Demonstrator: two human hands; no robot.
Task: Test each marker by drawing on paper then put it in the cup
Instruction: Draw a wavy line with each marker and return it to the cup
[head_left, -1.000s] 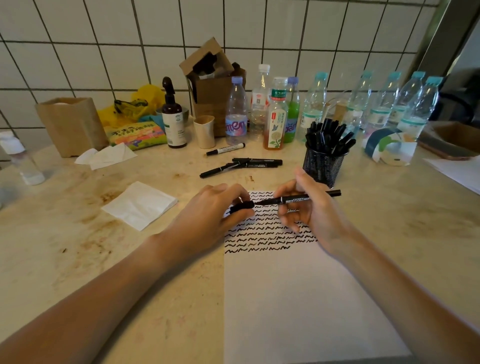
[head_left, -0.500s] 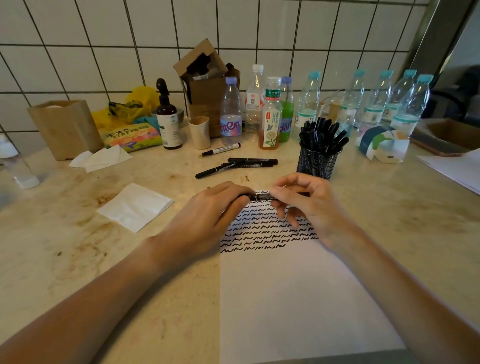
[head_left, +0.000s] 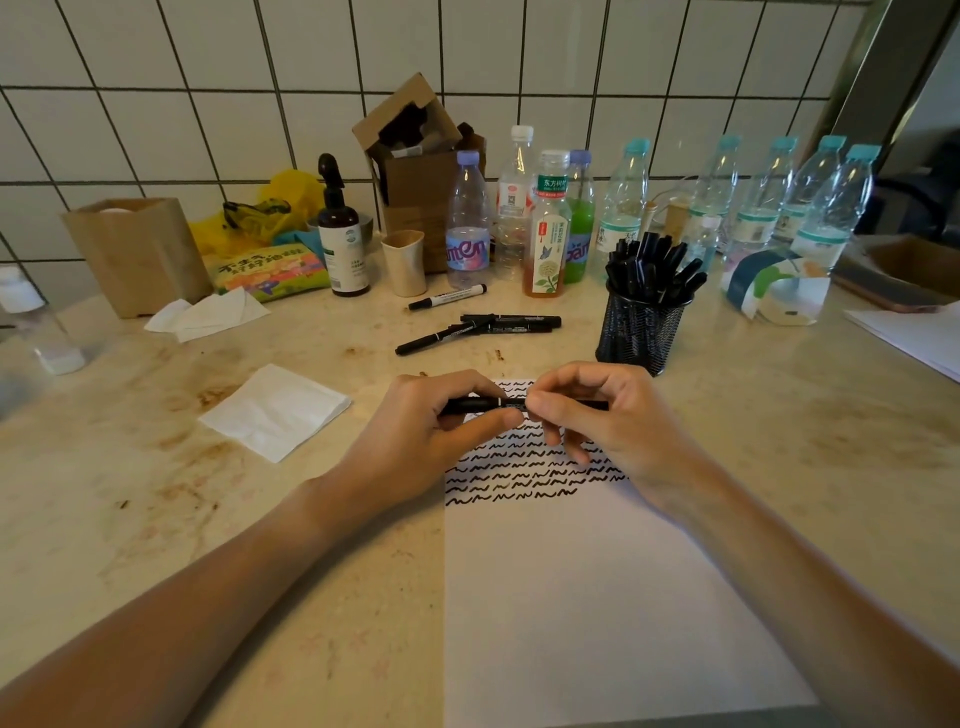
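A black marker (head_left: 491, 404) lies level between both hands, above the top of the white paper (head_left: 587, 587). My left hand (head_left: 431, 436) grips its left end, thumb under the barrel. My right hand (head_left: 602, 421) pinches its right part with curled fingers. Rows of black squiggles (head_left: 514, 475) cover the paper's upper part. The black mesh cup (head_left: 641, 332), full of black markers, stands just beyond my right hand. Several loose markers (head_left: 478, 327) lie on the counter behind the paper.
A folded white tissue (head_left: 275, 410) lies left of the paper. Bottles (head_left: 545, 223), a cardboard box (head_left: 415, 171), a beige paper cup (head_left: 404, 262), a pump bottle (head_left: 343, 234) and a brown bag (head_left: 135, 254) line the tiled wall. A tape roll (head_left: 774, 291) sits at the right.
My hands have come together along the marker: the right hand slid left toward the left hand, so less of the barrel shows between them. Both hands drifted slightly away from me.
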